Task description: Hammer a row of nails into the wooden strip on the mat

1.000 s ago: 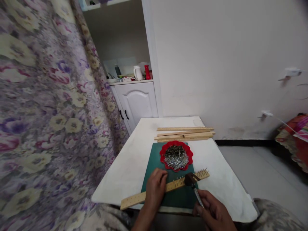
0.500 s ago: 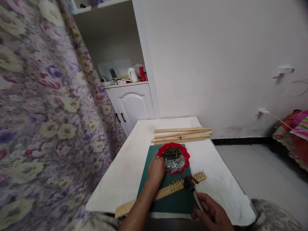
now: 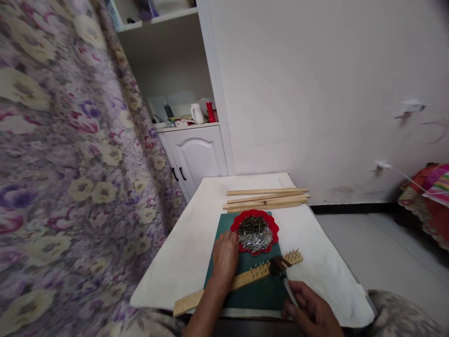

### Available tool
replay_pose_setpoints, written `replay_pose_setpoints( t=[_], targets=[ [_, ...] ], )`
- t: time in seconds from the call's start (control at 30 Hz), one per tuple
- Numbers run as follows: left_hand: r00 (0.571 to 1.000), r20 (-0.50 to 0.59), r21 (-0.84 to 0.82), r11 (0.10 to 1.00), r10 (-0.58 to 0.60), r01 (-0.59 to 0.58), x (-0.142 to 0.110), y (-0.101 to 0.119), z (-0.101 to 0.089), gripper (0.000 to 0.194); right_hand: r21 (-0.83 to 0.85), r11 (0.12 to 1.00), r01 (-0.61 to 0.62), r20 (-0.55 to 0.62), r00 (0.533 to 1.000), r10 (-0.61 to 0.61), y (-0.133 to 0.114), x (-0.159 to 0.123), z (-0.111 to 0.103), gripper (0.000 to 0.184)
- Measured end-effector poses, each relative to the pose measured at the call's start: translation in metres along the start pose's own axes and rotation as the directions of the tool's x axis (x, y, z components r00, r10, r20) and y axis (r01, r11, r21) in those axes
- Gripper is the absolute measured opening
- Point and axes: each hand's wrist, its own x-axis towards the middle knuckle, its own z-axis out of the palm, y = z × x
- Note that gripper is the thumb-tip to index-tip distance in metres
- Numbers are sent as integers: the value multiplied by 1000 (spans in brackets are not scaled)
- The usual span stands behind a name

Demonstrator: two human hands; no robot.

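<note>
My right hand (image 3: pixel 310 309) is closed round the metal handle of a hammer (image 3: pixel 289 291). Its dark head rests over the wooden strip (image 3: pixel 242 280), among the nails there. The strip lies slanted across a green mat (image 3: pixel 256 299), with nails standing up along its right half and small holes along its left. At the left rim of a red scalloped dish (image 3: pixel 274 223) is my left hand (image 3: pixel 225 257), back upward, fingers curled together; their tips are mostly hidden, and so is anything between them. Loose nails (image 3: pixel 255 234), some silver and some darker, fill the dish.
Several wooden strips (image 3: pixel 266 202) lie at the back of the white table (image 3: pixel 175 262), near the wall. A floral curtain (image 3: pixel 87 187) hangs close on the left. Behind it stands a white cabinet (image 3: pixel 199 152) with a white jug (image 3: pixel 197 113) on its counter.
My left hand has drawn back slightly from the dish's inner edge, toward me. The hammer stays in place over the strip. The whole view has shifted a little.
</note>
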Motion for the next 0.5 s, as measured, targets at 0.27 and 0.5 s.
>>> replay_pose_setpoints(
  t=[0.27,0.5],
  targets=[
    [995,101,-725,686,14,65,-72,10,-18,19,-97,995,20,-100,995,-30,-34,5,19,38],
    [971,185,-812,580,152,63,-111,25,-19,10,-78,996,45,-123,991,-54,-25,-2,27,40]
  ],
)
